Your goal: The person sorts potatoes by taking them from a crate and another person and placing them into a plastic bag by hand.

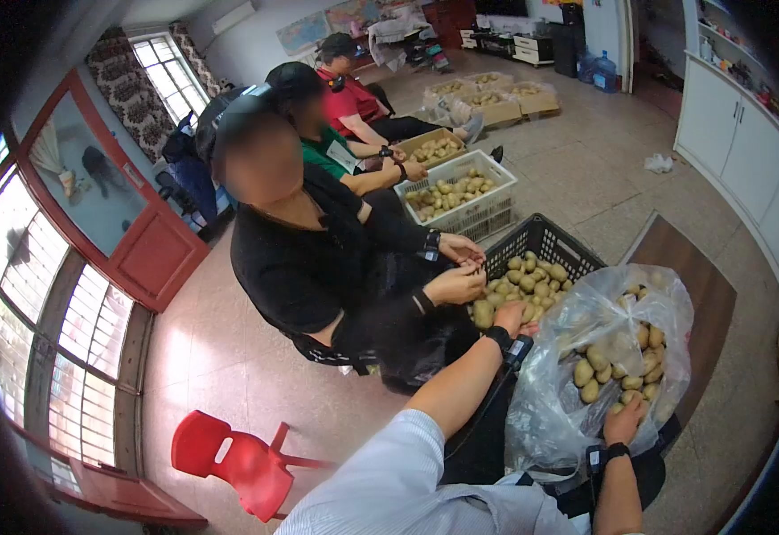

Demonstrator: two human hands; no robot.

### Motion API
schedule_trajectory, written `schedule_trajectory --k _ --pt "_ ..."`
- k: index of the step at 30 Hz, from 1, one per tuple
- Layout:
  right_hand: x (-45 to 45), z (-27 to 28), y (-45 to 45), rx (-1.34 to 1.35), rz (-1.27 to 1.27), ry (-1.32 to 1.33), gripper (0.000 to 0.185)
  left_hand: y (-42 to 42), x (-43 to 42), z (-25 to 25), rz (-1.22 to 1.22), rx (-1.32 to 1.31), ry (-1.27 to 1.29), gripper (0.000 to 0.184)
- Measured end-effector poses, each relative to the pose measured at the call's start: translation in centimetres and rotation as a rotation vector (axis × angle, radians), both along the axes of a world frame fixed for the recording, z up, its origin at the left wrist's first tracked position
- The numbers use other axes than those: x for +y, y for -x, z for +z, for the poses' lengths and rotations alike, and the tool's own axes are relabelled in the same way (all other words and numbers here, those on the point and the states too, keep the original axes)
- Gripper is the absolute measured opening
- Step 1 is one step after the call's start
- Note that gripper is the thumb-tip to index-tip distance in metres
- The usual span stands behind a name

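Observation:
My left hand [513, 317] is at the near edge of a black plastic crate [543, 234], over its potatoes [525, 281]. Its thumb and fingers look apart, with nothing visible gripped between them. Down in a clear plastic bag [532, 401], my right hand [623, 423] has its fingers curled on a potato [626, 407]. More potatoes [596, 358] fill the bag, partly veiled by its crumpled film. Across the crate, the hands of a co-worker [463, 275] in black are close together above its left side.
Beyond stand a white crate [465, 218] and a cardboard box [421, 143] of potatoes, with two more seated people. Several potato boxes [496, 111] lie farther back. A red chair [251, 473] is at lower left; a brown board [688, 267] lies behind the bag.

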State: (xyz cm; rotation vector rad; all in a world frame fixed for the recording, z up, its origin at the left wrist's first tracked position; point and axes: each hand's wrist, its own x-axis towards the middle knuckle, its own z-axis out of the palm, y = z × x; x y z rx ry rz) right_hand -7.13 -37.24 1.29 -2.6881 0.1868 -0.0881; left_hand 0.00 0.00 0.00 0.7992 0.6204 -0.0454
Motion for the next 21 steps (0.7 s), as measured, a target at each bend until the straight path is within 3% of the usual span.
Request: schedule_trajectory --k 3,9,12,15,17,21 --pt "0.2 -0.4 0.3 -0.026 -0.020 -0.005 0.067 0.1 -0.1 0.1 -0.004 -0.139 -0.204 0.025" --pt "1.1 0.8 0.3 0.024 -0.035 0.000 0.073 -0.2 0.8 2.2 0.107 0.020 -0.026 0.019" --pt "1.6 3.2 0.7 0.142 -0.041 -0.037 0.074 -0.6 0.9 0.0 0.025 -0.089 -0.188 0.019" --pt "1.2 1.9 0.3 0.147 -0.047 -0.059 0.076 0.6 0.9 4.0 0.049 -0.046 -0.033 0.021" --pt "0.3 -0.2 0.0 0.057 -0.018 -0.024 0.078 0.2 0.9 2.6 0.052 -0.038 -0.034 0.021" --pt "0.9 1.5 0.4 0.107 -0.032 -0.009 0.079 0.4 0.7 3.8 0.135 0.016 -0.066 0.021"
